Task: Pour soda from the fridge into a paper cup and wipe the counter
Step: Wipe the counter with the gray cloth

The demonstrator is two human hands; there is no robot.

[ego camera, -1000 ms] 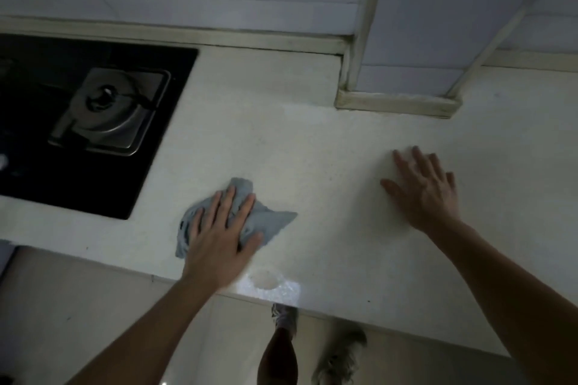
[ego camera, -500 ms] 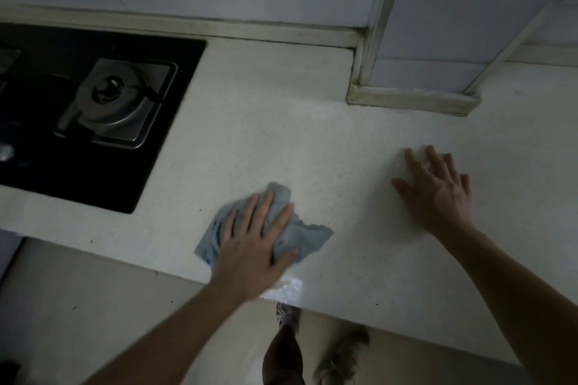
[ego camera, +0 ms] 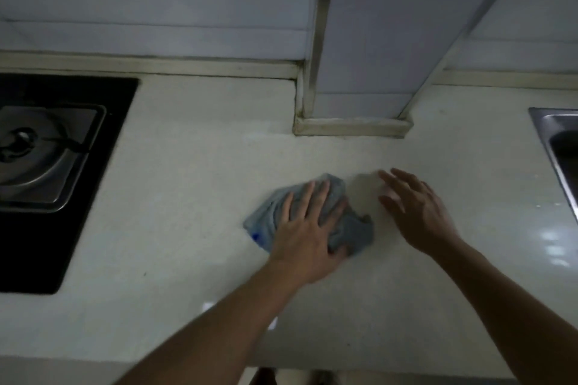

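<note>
- Hob [ego camera: 47, 159]: far left, well apart.
- My left hand [ego camera: 308, 228]: fingers flat, pressing grey cloth [ego camera: 353, 231] onto counter [ego camera: 187, 197].
- My right hand [ego camera: 416, 212]: spread, holding nothing, just beside cloth.
- Sink [ego camera: 560, 147]: far right.
- Risk: bunched cloth may smear, skipping wet patches.

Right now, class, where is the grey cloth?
In the head view, the grey cloth lies mid-counter under the left hand, between stove and sink.
</note>
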